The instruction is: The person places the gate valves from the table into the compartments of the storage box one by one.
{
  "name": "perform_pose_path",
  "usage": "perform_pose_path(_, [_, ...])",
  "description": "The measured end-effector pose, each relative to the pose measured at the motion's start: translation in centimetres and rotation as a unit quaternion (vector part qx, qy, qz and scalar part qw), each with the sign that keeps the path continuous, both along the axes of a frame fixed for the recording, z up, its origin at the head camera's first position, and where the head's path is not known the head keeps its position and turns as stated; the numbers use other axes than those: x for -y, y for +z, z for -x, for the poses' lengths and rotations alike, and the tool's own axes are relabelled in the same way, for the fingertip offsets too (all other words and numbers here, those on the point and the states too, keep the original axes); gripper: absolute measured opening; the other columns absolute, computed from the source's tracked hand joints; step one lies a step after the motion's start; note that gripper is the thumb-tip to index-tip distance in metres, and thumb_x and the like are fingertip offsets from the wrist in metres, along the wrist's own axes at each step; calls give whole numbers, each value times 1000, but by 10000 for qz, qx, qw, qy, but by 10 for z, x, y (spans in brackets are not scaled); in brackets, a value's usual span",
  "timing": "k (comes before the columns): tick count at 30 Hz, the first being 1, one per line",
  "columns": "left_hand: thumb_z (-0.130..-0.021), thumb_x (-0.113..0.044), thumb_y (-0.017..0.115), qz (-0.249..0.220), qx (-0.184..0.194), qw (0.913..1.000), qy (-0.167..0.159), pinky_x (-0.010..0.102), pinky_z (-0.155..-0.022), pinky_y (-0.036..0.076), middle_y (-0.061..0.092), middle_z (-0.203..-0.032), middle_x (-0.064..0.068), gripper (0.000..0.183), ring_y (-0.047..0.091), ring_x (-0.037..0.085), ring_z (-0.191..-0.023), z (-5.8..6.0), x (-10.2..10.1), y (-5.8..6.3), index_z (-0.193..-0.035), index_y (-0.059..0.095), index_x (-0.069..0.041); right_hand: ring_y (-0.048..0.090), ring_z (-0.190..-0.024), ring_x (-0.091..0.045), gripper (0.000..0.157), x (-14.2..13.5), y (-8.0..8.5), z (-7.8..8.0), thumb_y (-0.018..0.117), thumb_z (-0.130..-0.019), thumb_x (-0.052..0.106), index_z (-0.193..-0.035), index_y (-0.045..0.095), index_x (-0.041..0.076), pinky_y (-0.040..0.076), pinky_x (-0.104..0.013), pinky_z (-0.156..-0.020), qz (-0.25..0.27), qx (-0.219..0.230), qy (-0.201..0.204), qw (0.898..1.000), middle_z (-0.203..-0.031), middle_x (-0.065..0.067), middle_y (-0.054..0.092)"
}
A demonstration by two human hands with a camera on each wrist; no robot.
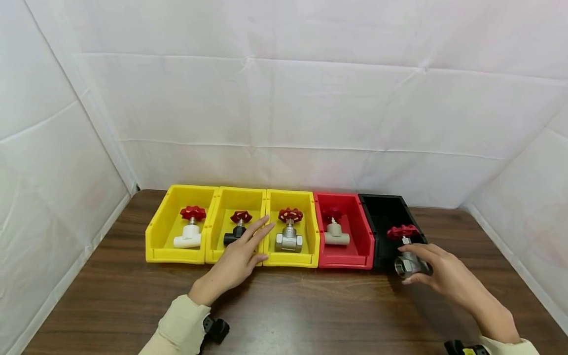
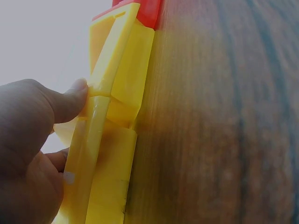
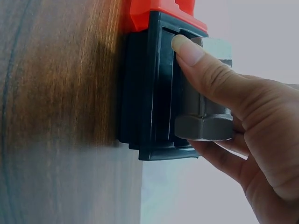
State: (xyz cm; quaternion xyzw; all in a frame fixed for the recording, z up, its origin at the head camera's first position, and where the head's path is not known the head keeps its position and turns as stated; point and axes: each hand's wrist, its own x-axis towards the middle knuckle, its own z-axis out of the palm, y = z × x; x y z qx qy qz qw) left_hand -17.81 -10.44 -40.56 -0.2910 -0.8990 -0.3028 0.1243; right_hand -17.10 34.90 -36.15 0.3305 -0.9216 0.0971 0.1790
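Note:
My right hand point(image 1: 448, 276) grips a metal gate valve point(image 1: 409, 265) with a red handwheel by its body, over the front of the black bin point(image 1: 380, 231). In the right wrist view the thumb point(image 3: 189, 50) lies along the valve's hex-ended body point(image 3: 204, 127). My left hand point(image 1: 237, 261) rests with fingers extended across the divider of two yellow bins. Under it are a black valve point(image 1: 232, 237) in the second yellow bin point(image 1: 255, 197) and a metal valve point(image 1: 289, 240) in the third yellow bin point(image 1: 310, 217). The left thumb point(image 2: 74, 95) touches the yellow rim.
A white valve point(image 1: 190, 236) lies in the leftmost yellow bin point(image 1: 155, 249), a beige valve point(image 1: 336, 234) in the red bin point(image 1: 361, 241). All bins stand in one row on the brown wooden table point(image 1: 284, 315). White sheeting point(image 1: 284, 108) rises behind and at both sides.

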Motion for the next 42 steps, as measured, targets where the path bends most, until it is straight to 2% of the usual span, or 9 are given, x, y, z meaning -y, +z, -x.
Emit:
perform_pose_path(15, [-91,-16,66,19,-24,10000,5,21,-53,40,23,-156,7,68,35,5,-51,1,1,3,-150,32,-15,62,-94,-27,71,-1,0,13,90,-54,15,-120,64,9,51,-44,-69,82,-36,35,10000,-107,-10,64])
perform_pose_path(31, [-90,-16,67,-2,4,10000,-16,21,-50,37,23,-156,6,70,30,4,-48,1,0,1,-151,31,-15,62,-97,-31,68,7,-6,28,90,-59,15,-121,63,8,51,-48,-72,221,13,62,9997,-109,-13,64])
perform_pose_path(42, [-90,-16,66,2,2,10000,17,20,-51,38,22,-156,5,70,30,4,-48,0,0,0,-151,32,-15,62,-94,-31,68,12,-3,39,91,-58,15,-119,63,6,51,-48,-72,270,-112,91,9995,-106,-15,64])
